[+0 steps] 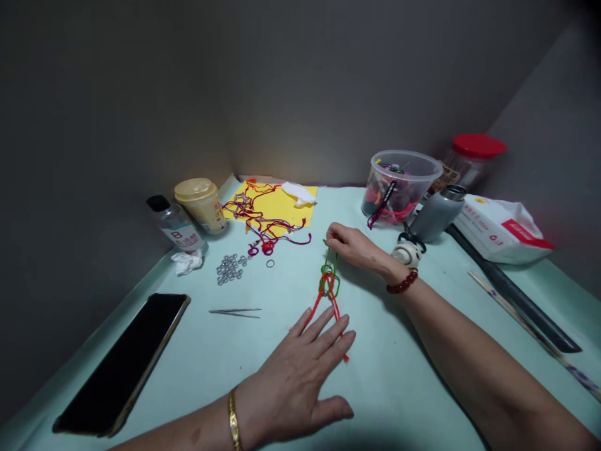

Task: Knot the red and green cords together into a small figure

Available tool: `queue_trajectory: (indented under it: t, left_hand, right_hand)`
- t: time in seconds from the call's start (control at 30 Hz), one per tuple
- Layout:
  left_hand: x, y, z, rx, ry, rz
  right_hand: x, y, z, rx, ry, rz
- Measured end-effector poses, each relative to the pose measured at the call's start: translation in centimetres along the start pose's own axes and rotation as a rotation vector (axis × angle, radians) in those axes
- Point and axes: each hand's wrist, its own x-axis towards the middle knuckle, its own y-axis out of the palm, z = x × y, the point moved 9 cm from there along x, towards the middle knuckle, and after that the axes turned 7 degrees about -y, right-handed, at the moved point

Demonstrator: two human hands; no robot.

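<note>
A green cord (336,285) and a red cord (321,294) are looped through each other on the pale green tabletop. My left hand (305,363) lies flat with fingers spread, its fingertips resting over the red cord's two tails. Beyond the loops, my right hand (342,241) is closed in a pinch on the far end of the green cord, which runs down from the fingers to the interlaced part. The fingertips themselves are partly hidden behind the knuckles.
To the left are tweezers (235,312), a pile of small rings (230,269), a phone (124,363), a bottle (178,228) and a lidded cup (201,207). Knotted cords lie on yellow paper (282,210). Rightward stand a clear tub (399,181), a grey flask (436,213) and a tissue pack (500,228).
</note>
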Motion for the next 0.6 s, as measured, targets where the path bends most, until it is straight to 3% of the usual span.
queue_trajectory:
  t: [0.6]
  left_hand:
    - [0.1, 0.1, 0.0, -0.004, -0.007, 0.021]
  right_hand:
    - [2.5, -0.7, -2.7, 0.052, -0.006, -0.056]
